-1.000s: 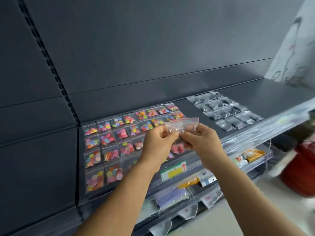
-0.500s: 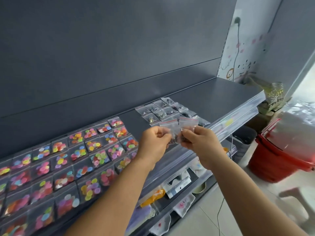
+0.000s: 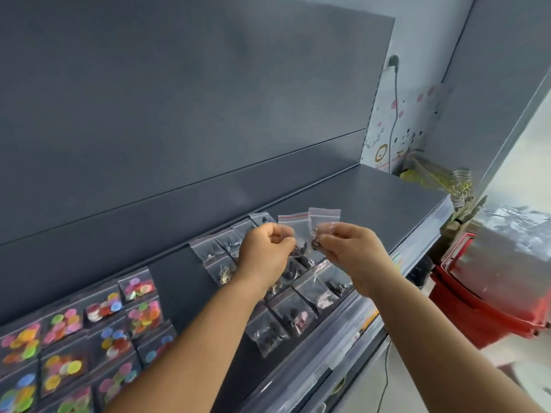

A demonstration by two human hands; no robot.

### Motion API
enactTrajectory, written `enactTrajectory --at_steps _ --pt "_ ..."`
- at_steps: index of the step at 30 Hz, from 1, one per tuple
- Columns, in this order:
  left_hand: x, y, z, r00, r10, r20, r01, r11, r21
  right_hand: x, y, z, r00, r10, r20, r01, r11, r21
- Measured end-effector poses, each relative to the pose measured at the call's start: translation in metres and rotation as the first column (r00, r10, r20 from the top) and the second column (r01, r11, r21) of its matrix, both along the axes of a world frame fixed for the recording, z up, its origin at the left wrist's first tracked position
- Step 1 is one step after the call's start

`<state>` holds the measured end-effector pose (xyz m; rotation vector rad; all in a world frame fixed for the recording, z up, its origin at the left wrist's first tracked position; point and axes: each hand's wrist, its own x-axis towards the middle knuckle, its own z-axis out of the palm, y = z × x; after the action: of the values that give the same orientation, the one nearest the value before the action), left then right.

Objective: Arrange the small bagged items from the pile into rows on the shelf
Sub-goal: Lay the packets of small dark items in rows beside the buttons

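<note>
My left hand (image 3: 266, 252) pinches a small clear zip bag (image 3: 293, 229) with a red seal line and dark bits inside. My right hand (image 3: 348, 248) pinches a second such bag (image 3: 323, 216) right beside it. Both bags are held upright above the dark grey shelf (image 3: 372, 201). Under my hands lie rows of similar clear bags with dark contents (image 3: 295, 314). Rows of bags holding colourful discs (image 3: 64, 347) fill the shelf's left part.
The shelf's right part past my hands is bare dark metal up to its end. A red basket (image 3: 489, 305) with clear plastic on top stands on the floor at the right. Lower shelves with goods run below the front rail (image 3: 343, 332).
The view has swung right along the shelf, so the colourful bags have slid to the lower left. My hands now hold two bags apart side by side, over the dark-content rows.
</note>
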<state>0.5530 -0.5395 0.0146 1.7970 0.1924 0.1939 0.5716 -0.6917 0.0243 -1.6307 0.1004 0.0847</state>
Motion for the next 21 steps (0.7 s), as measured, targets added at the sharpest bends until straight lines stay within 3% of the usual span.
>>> enactTrajectory --at_steps 7,17,21 --pt "0.045 0.016 0.001 0.997 0.079 -0.011 -0.079 0.997 -0.020 0.053 0.010 0.000 1.000 -0.015 -0.015 0.016 0.998 0.065" --pt "0.105 0.015 -0.017 0.959 0.278 -0.049 -0.269 0.953 0.139 0.148 0.017 -0.016 0.992 0.128 0.009 -0.126 0.984 -0.123" --pt "0.137 -0.002 -0.027 0.917 0.392 -0.076 -0.367 0.903 0.224 0.190 0.014 -0.032 0.977 0.213 0.012 -0.202 0.941 -0.272"
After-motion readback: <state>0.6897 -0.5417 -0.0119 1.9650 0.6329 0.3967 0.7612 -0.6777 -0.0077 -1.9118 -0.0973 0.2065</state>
